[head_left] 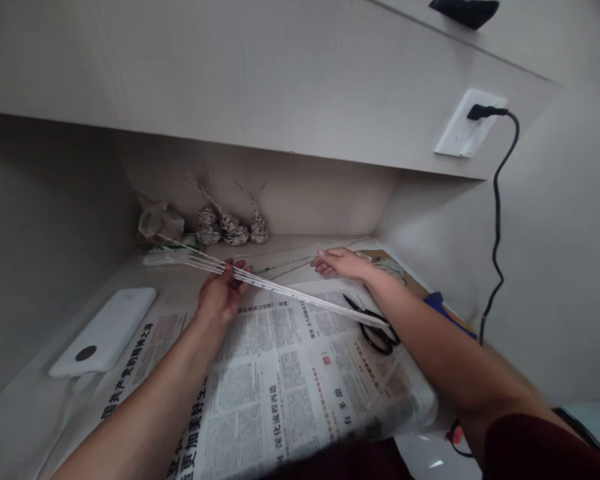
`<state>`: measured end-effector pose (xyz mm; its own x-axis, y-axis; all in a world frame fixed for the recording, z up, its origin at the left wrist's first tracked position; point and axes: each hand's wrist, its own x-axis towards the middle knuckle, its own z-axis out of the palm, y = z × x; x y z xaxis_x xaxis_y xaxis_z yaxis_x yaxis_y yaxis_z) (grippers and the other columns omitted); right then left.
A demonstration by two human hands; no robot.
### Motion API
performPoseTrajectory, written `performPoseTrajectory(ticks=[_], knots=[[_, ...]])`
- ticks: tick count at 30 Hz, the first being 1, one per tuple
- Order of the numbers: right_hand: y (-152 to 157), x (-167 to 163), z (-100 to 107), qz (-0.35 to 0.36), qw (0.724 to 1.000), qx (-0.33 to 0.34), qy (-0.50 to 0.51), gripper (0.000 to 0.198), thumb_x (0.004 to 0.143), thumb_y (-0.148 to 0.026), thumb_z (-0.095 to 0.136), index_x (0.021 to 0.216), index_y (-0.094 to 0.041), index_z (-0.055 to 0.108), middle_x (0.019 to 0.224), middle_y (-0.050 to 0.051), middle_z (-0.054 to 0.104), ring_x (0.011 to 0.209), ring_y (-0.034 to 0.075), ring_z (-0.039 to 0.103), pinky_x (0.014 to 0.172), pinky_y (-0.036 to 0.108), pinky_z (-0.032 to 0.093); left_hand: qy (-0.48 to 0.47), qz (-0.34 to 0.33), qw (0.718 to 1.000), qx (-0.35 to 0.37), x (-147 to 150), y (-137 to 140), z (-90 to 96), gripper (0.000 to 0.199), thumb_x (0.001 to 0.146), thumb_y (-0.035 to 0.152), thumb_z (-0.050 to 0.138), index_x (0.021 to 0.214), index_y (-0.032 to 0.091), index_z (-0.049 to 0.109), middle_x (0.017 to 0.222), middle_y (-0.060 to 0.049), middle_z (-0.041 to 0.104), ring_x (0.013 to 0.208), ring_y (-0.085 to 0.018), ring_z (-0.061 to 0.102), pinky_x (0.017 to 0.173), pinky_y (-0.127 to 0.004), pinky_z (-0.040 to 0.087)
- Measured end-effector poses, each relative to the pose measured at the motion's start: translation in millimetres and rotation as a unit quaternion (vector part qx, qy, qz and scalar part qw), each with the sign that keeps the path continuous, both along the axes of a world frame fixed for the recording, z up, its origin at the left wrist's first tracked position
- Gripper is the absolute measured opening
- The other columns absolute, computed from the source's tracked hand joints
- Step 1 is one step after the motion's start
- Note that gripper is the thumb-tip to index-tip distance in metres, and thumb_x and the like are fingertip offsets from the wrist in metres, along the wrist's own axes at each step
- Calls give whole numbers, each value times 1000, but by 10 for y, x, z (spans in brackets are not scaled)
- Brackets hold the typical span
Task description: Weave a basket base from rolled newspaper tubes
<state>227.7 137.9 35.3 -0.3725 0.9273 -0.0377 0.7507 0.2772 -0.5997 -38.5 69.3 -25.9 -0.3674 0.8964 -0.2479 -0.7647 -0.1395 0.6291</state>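
A bundle of long, thin rolled paper sticks (300, 295) crosses in front of me, from the back left to above the scissors. My left hand (221, 292) is closed around it near its left part. Farther back, my right hand (339, 262) has its fingers pinched at the end of a thin paper stick (290, 263) lying near the back wall. Black-handled scissors (375, 328) rest on the spread newspaper (260, 373), partly covered by the bundle and my right forearm.
Three woven paper gourd shapes (235, 230) stand against the back wall, beside a plastic bag (160, 223). To the left lies a white power bank (105, 330) with a cable. A blue object (435, 303) sits by my right forearm; a black cord (497, 220) hangs from the wall socket (467, 127).
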Motion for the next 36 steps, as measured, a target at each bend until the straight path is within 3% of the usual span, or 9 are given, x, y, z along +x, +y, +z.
performPoseTrajectory(ticks=[2,4,8,11,15,20,28,33,36], knots=[[-173,149,-21,-13,983,-109,144,60,98,-57,29,103,-15,72,93,13,74,76,17,70,69,28,54,-12,15,1000,8,-54,4,41,16,95,9,42,88,15,56,77,-3,68,67,-15,70,62,-28,61],[-316,304,-5,-38,952,-173,251,66,93,-66,32,100,-15,73,90,13,73,74,18,69,66,28,54,-23,28,999,16,-109,13,70,18,95,8,41,87,15,56,77,-2,69,69,-15,71,62,-27,61],[-538,514,0,-62,920,-207,328,72,90,-71,28,102,-15,71,89,14,72,72,19,69,58,28,54,-33,63,997,12,-197,38,88,20,97,10,40,84,16,55,76,0,68,71,-15,70,64,-28,61],[-640,519,-69,-92,916,-191,341,57,90,-64,44,104,-15,70,89,12,72,66,16,67,51,24,52,-36,75,997,8,-218,47,91,23,97,10,39,81,17,54,74,1,68,69,-14,70,63,-26,61],[-646,338,-171,-131,913,-114,370,34,88,-47,60,90,-14,71,80,8,70,48,8,56,37,17,38,-26,58,998,8,-202,43,93,24,96,10,41,78,18,55,73,0,69,68,-14,70,60,-24,60],[-530,67,-228,-191,894,-69,399,31,86,-43,61,75,-15,70,75,6,69,40,6,49,32,18,30,-23,53,998,20,-203,38,84,22,95,6,41,81,16,56,74,0,70,67,-15,71,58,-26,61],[-466,-47,-494,-171,888,-1,428,35,79,-52,62,75,-17,67,43,-5,50,35,8,40,33,20,27,30,-32,999,14,-32,-12,46,23,93,7,45,77,13,60,81,-5,72,70,-13,71,66,-28,62],[-528,-93,-584,-164,887,-20,431,37,76,-53,64,75,-16,68,49,-2,56,37,8,41,34,21,28,70,-81,994,21,170,-95,41,20,91,8,51,75,10,62,78,-7,72,70,-15,70,68,-32,63],[-510,-63,-602,-184,858,-39,478,39,74,-55,67,78,-16,70,71,4,67,52,12,54,38,21,36,76,-69,995,20,204,-104,42,21,90,7,53,70,9,61,77,-8,72,69,-15,70,69,-32,64]])
